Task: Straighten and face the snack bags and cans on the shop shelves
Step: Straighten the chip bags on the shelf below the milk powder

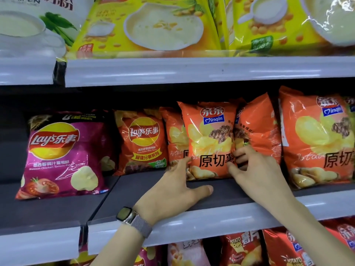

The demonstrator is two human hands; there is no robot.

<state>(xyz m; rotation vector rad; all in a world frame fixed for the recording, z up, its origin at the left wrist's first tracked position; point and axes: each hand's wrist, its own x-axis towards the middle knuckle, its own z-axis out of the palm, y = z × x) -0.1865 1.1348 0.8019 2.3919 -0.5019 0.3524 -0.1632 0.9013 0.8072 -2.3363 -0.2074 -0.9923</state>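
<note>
Because the right hand point(257, 169) pinches the orange bag point(209, 139) by one edge, left hand point(176, 189) flat alongside, it may topple.

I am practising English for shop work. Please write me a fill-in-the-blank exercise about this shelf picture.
1. The left hand and right hand touch an orange plastic Qinqin crisp bag on the ___ shelf.
2. The square grey-strapped watch is on the ___ wrist.
3. The purple foil Lay's bag pictures a red ___.
Missing words: middle; left; tomato.
</note>
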